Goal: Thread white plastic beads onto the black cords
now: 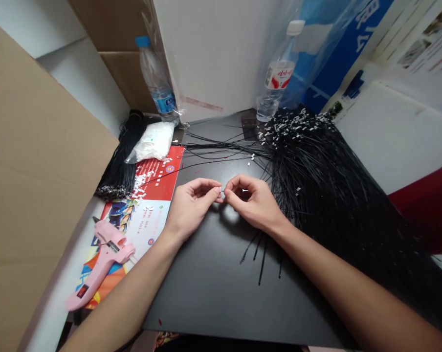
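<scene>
Over the middle of the dark table (202,283), both my hands are closed in fingertip pinches, almost touching each other. In my left hand (191,205) a tiny white connector shows at the fingertips, mostly hidden by them. My right hand (254,200) pinches the end of a thin black wire, of which a short dark bit crosses the gap. To the right spreads a big heap of black wires (327,195), many with white connectors on their ends. A few wire ends stick out below my right wrist. Loose white connectors (139,186) lie on a printed sheet to the left.
A pink glue gun (105,259) rests on the printed sheet (162,181). Behind it are a plastic bag of white pieces (155,139) and a black wire bundle (121,156). Two bottles, blue-capped (157,83) and white-capped (279,76), stand at the back. Cardboard (41,171) borders the left.
</scene>
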`<state>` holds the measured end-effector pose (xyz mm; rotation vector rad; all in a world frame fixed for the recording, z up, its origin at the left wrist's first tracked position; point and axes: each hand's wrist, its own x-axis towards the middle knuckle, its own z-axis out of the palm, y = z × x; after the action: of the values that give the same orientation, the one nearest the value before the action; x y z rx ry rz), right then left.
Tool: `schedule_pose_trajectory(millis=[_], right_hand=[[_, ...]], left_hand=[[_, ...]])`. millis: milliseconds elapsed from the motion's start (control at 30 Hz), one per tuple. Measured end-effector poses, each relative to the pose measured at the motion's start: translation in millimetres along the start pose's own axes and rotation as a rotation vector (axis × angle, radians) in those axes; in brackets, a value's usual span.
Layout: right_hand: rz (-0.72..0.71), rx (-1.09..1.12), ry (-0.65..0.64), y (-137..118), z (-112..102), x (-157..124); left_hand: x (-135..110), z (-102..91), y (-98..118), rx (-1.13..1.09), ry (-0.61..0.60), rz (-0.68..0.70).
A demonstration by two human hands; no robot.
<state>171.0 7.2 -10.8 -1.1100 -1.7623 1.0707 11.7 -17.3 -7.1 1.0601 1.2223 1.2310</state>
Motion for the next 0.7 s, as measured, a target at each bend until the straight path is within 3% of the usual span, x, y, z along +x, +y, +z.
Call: schedule_pose_trajectory(millis=[200,467,700], right_hand=[[-0.014,-0.100,0.081,-3.4,1.4,-1.6],[-0.155,-0.338,0.116,-5.9,0.5,-6.4],[-0.106,-0.207,0.132,-7.6,4.4,-5.4]], left_hand=[[-0.5,1.1,0.0,0.031,0.004,0.002],[-3.0,2.3,1.9,0.074,0.024,-0.010],[-4.4,6.7,1.3,0.018,0.075,-0.005]])
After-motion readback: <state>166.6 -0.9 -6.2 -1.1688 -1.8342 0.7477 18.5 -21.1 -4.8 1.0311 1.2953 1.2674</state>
